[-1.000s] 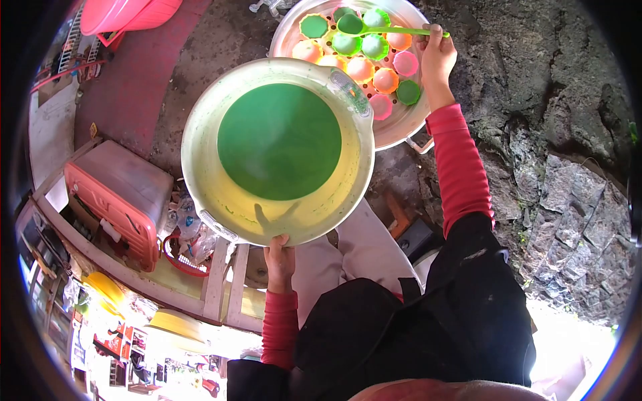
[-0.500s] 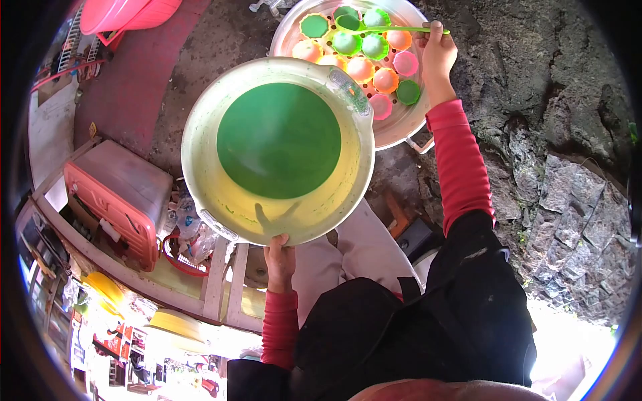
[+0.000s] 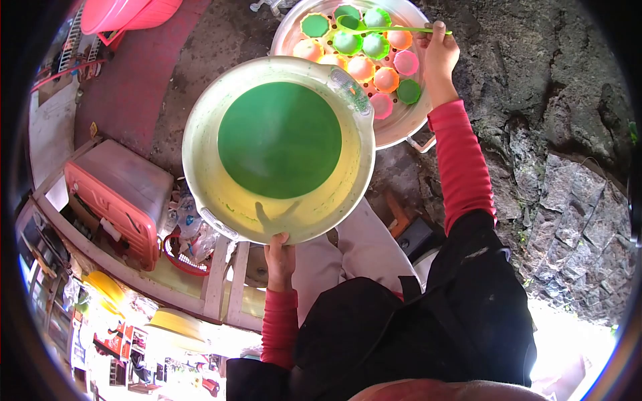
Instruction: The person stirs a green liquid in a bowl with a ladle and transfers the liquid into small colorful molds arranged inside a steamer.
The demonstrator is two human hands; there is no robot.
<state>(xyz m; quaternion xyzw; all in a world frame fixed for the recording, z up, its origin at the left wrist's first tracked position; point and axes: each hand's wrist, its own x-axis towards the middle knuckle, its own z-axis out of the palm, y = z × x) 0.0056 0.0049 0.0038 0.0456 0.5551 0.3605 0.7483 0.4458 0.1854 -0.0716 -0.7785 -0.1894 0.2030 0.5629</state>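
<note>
My left hand grips the near rim of a large pale basin, which is tilted and holds smooth green liquid. Up at the right, my right hand pinches the handle of a light green spoon. The spoon's bowl lies over the small moulds in a round metal steamer pan. Green moulds, orange moulds and pink moulds stand on the pan's perforated plate. The basin hides part of the pan.
A red lidded box stands at the left beside a red basket with plastic bags. A pink tub is at the top left. Rough stone wall fills the right side. Yellow tubs show at the lower left.
</note>
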